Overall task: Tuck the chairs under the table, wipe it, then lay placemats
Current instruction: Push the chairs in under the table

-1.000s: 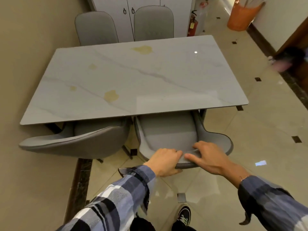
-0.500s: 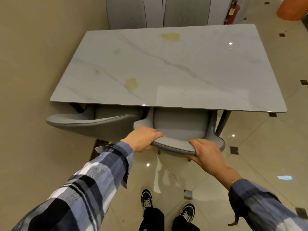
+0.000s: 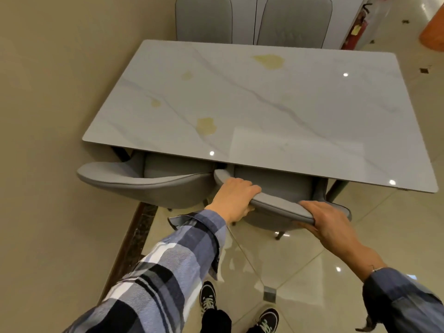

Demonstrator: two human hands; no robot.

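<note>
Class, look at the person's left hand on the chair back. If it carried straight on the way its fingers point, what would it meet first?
Probably the near edge of the marble table. The left hand grips the grey chair's back, fingers pointing toward that edge, though depth is unclear.

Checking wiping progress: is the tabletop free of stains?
No, the tabletop shows yellowish stains, and both hands are on a chair.

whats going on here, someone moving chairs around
A person grips the backrest of a grey chair with the left hand and right hand, its seat mostly under the marble table. The neighbouring chair is tucked too. Yellowish stains remain on the tabletop; no placemats are laid.
</note>
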